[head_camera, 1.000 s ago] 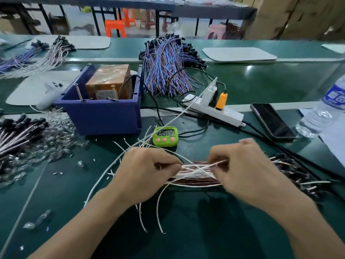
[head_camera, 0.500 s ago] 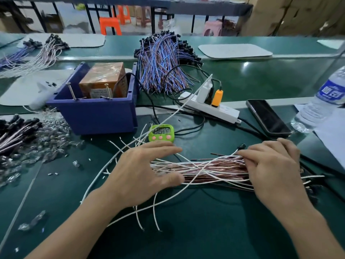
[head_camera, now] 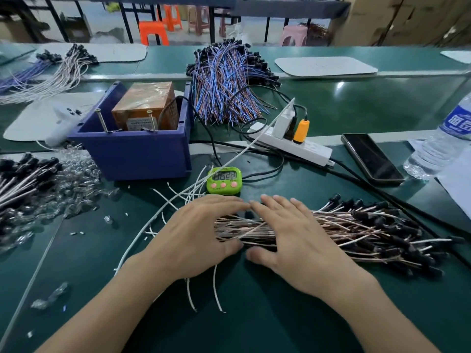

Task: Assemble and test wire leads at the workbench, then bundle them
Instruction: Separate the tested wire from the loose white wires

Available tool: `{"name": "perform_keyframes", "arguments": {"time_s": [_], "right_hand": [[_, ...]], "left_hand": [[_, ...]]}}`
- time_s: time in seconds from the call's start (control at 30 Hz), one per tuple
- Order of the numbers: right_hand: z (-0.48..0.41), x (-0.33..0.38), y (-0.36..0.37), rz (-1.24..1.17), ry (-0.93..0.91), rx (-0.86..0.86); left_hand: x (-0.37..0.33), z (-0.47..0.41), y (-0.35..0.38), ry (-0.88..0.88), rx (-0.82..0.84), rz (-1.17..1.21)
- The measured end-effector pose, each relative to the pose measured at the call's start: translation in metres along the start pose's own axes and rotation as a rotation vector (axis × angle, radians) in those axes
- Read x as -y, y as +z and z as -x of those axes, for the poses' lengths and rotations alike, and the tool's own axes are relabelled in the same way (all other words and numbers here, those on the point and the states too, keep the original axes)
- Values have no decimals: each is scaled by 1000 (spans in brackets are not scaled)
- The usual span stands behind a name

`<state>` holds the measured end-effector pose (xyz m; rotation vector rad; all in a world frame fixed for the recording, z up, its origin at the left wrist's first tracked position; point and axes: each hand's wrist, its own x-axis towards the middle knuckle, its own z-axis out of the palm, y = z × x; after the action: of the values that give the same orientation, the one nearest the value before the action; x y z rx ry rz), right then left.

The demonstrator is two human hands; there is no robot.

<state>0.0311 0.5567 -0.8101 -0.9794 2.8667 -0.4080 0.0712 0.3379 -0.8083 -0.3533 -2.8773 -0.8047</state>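
Pressing both palms flat, fingers spread, I hold my left hand point(head_camera: 201, 233) and right hand point(head_camera: 293, 238) on the loose sheaf of thin copper-pink wire leads with black plug ends point(head_camera: 356, 225), near-centre on the green bench point(head_camera: 254, 317). Light, springy, slippery, I judge: I'd encircle its middle.

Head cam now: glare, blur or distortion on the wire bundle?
Head view: the bundle of pinkish wire leads with black caps, the left hand and the right hand are sharp; head view: glare only in small spots on the green bench top behind; head view: wide-angle bowing of bench edges, top right corner smeared.
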Motion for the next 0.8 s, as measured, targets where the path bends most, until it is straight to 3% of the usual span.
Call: {"name": "perform_keyframes", "arguments": {"time_s": [0.23, 0.4, 0.53, 0.7, 0.8], "right_hand": [[0, -3, 15, -119, -2, -232], [-1, 0, 14, -126, -12, -264], [0, 5, 15, -40, 45, -283], [4, 23, 9, -49, 56, -263], [-7, 58, 6, -131, -69, -287]], "left_hand": [[10, -3, -1, -56, 105, -67], [7, -3, -8, -119, -80, -113], [2, -3, -18, -190, -64, -223], [20, 5, -90, -401, -146, 85], [28, 16, -128, -480, -203, 34]]}}
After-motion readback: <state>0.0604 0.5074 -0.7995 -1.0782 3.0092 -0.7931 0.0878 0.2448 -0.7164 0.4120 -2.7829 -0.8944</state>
